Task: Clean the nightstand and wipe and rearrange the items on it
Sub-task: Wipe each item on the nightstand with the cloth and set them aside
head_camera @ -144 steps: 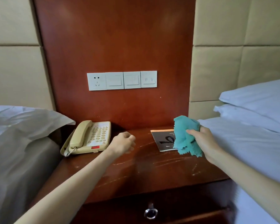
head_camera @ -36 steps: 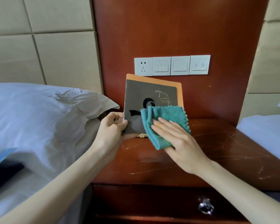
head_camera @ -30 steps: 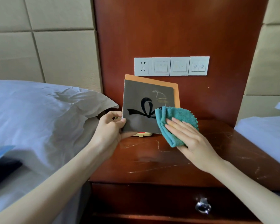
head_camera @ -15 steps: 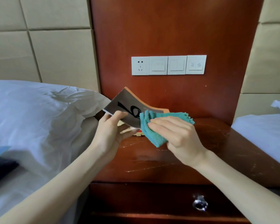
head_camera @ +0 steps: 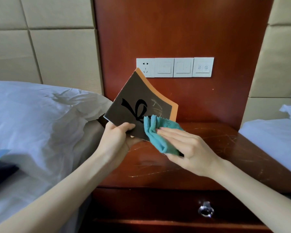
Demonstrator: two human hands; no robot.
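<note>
My left hand [head_camera: 118, 137] grips the lower corner of a grey booklet [head_camera: 138, 100] with an orange edge and a black ribbon mark, held tilted above the left back of the nightstand [head_camera: 208, 153]. My right hand [head_camera: 188, 147] presses a folded teal cloth [head_camera: 156, 132] flat against the booklet's lower right cover, fingers stretched over the cloth. The telephone is hidden behind the booklet and my hands.
A white pillow [head_camera: 40, 111] on the left bed lies against the nightstand's side. A dark item with a blue cover [head_camera: 0, 163] lies on that bed. Another bed [head_camera: 275, 140] is at right. Switch panel [head_camera: 175, 67] on the wooden wall; drawer knob [head_camera: 206, 211] below.
The booklet has been raised from nearly flat to a steeper tilt. My right hand has opened flat over the cloth and slid it toward the cover's lower right.
</note>
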